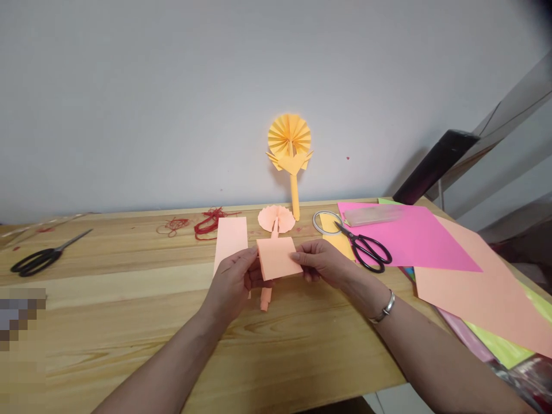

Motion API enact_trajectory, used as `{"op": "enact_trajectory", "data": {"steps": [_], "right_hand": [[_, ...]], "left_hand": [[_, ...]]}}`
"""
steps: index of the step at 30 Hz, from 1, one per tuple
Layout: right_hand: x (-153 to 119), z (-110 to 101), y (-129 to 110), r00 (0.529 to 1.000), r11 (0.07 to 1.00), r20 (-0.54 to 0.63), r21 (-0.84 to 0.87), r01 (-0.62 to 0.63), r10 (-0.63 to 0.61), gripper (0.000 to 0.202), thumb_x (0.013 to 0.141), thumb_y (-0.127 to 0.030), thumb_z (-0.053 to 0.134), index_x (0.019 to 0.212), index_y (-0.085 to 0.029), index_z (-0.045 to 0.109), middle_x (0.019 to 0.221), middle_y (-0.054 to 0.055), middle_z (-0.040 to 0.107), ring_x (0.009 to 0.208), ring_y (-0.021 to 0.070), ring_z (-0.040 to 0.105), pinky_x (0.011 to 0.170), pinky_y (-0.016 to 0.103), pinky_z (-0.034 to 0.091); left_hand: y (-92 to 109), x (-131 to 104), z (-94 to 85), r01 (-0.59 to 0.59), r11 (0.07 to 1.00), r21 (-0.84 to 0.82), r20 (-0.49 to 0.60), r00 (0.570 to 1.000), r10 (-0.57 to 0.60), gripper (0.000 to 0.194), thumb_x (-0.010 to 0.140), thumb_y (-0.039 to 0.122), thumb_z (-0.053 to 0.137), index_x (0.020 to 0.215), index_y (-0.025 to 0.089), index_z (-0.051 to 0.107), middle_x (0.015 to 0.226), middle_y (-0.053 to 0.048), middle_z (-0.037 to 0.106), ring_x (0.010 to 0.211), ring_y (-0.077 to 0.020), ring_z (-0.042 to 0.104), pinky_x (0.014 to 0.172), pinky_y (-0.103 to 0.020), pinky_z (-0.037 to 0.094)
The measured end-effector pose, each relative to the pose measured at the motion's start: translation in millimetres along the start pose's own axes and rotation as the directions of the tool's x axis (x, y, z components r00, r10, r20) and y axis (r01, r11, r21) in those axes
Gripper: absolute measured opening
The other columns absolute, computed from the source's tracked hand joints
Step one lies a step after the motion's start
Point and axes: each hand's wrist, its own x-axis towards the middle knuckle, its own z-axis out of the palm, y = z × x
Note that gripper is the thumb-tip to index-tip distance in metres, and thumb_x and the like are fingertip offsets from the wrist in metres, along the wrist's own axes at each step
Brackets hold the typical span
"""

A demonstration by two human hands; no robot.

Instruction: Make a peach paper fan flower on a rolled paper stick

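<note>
Between both hands is a folded piece of peach paper (279, 258), held up above the table. My left hand (236, 275) pinches its left edge, and my right hand (321, 261) grips the right edge with the thumb on top. Behind the folded piece lies a peach paper fan (276, 219) on a rolled paper stick (265, 299); the folded paper covers the stick's middle. To the left, partly under my left hand, is a light peach paper strip (232, 233). A finished-looking orange paper fan (289, 138) leans upright against the wall.
Black-handled scissors (371, 252) and a roll of tape (328, 222) lie right, near pink paper (414, 236) and large peach sheets (478, 287). Other scissors (43, 259) lie far left. Red string (211, 223) is at the back. A dark cylinder (435, 167) leans at the right corner.
</note>
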Motion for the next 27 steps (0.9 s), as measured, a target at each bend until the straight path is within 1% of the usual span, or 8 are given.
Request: {"op": "enact_trajectory", "data": {"steps": [4, 8, 13, 15, 19, 22, 25, 27], "right_hand": [[0.0, -0.8, 1.4, 1.0, 1.0, 0.013, -0.006, -0.003, 0.003, 0.033, 0.074, -0.039, 0.066, 0.057, -0.014, 0.054, 0.041, -0.003, 0.053, 0.034, 0.0038, 0.043, 0.034, 0.016, 0.028], [0.1, -0.9, 1.4, 1.0, 1.0, 0.016, -0.009, -0.01, 0.01, 0.032, 0.074, -0.039, 0.066, 0.058, -0.013, 0.054, 0.041, -0.004, 0.052, 0.034, 0.0037, 0.042, 0.035, 0.016, 0.028], [-1.8, 0.5, -2.6, 1.0, 1.0, 0.005, -0.021, -0.019, 0.019, 0.03, 0.073, -0.038, 0.066, 0.059, -0.013, 0.054, 0.042, -0.004, 0.052, 0.034, 0.0041, 0.042, 0.035, 0.016, 0.028], [-3.0, 0.9, -4.1, 1.0, 0.999, 0.009, -0.021, -0.027, 0.027, 0.03, 0.072, -0.037, 0.067, 0.059, -0.013, 0.054, 0.043, -0.004, 0.052, 0.035, 0.0042, 0.042, 0.035, 0.017, 0.029], [-4.4, 1.0, -4.8, 1.0, 0.999, 0.023, -0.032, -0.02, 0.021, 0.03, 0.072, -0.039, 0.067, 0.061, -0.013, 0.055, 0.044, -0.003, 0.052, 0.036, 0.0046, 0.044, 0.036, 0.017, 0.029], [-3.8, 0.7, -3.9, 0.999, 0.999, 0.034, -0.03, -0.012, 0.013, 0.039, 0.074, -0.048, 0.063, 0.061, -0.013, 0.054, 0.046, -0.001, 0.054, 0.037, 0.0058, 0.047, 0.035, 0.017, 0.029], [-3.0, 0.2, -3.5, 0.998, 1.0, 0.069, 0.0, -0.001, 0.001, 0.051, 0.075, -0.062, 0.053, 0.061, -0.013, 0.056, 0.05, 0.001, 0.056, 0.038, 0.0075, 0.05, 0.034, 0.018, 0.026], [-3.3, -0.1, -3.9, 0.995, 1.0, 0.101, 0.007, 0.013, -0.014, 0.054, 0.074, -0.065, 0.051, 0.062, -0.012, 0.057, 0.051, 0.002, 0.057, 0.039, 0.0078, 0.051, 0.034, 0.018, 0.026]], "left_hand": [[0.2, -0.1, 0.9, -0.029, 1.0, 0.008, -0.027, 0.999, 0.029, 0.029, 0.079, 0.035, 0.059, 0.093, 0.012, 0.069, 0.078, -0.01, 0.071, 0.068, -0.0204, 0.066, 0.053, -0.029, 0.052], [1.4, 0.5, 0.3, -0.055, 0.998, 0.027, -0.05, 0.997, 0.056, 0.03, 0.076, 0.033, 0.062, 0.097, 0.012, 0.068, 0.078, -0.009, 0.071, 0.069, -0.0204, 0.066, 0.057, -0.029, 0.052], [5.5, -0.9, 0.7, -0.072, 0.984, 0.163, -0.14, 0.985, 0.096, 0.048, 0.07, 0.03, 0.069, 0.115, 0.018, 0.059, 0.066, 0.0, 0.069, 0.062, -0.0162, 0.063, 0.062, -0.03, 0.051], [7.0, -1.7, 1.7, -0.074, 0.972, 0.224, -0.156, 0.982, 0.11, 0.046, 0.068, 0.031, 0.07, 0.11, 0.017, 0.062, 0.067, 0.0, 0.069, 0.064, -0.0165, 0.063, 0.063, -0.03, 0.052], [8.2, -2.4, 2.6, -0.058, 0.947, 0.317, -0.206, 0.97, 0.129, 0.036, 0.066, 0.037, 0.072, 0.095, 0.016, 0.069, 0.079, -0.004, 0.072, 0.069, -0.018, 0.064, 0.064, -0.029, 0.052], [7.5, -1.5, 1.0, -0.067, 0.946, 0.318, -0.237, 0.96, 0.148, 0.035, 0.065, 0.038, 0.072, 0.093, 0.017, 0.07, 0.078, -0.003, 0.072, 0.067, -0.0173, 0.063, 0.062, -0.028, 0.051], [6.6, 0.0, -0.9, -0.07, 0.949, 0.307, -0.262, 0.952, 0.155, 0.035, 0.063, 0.038, 0.074, 0.091, 0.018, 0.071, 0.071, -0.002, 0.07, 0.06, -0.0156, 0.061, 0.057, -0.027, 0.05], [6.1, 0.8, -1.4, -0.07, 0.951, 0.303, -0.265, 0.952, 0.154, 0.033, 0.062, 0.037, 0.074, 0.089, 0.018, 0.072, 0.066, -0.001, 0.069, 0.058, -0.0145, 0.059, 0.055, -0.025, 0.048]]}}
